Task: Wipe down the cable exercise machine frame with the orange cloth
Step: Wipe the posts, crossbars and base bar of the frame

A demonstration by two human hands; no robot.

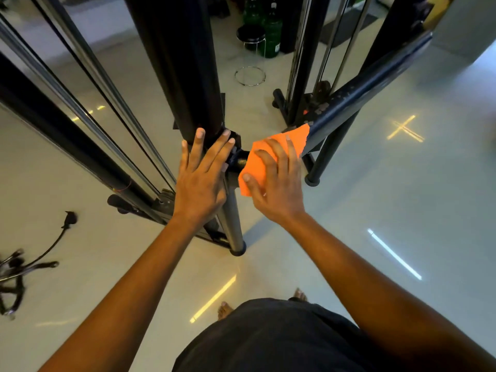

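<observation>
Stool beyond frame; cables left.

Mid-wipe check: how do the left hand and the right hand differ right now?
The left hand is bare and rests with spread fingers on the thick black post; the right hand presses the orange cloth against the angled bar. The left sits at the post's joint, the right just beside it. Both lie flat with straight fingers on the frame.
</observation>
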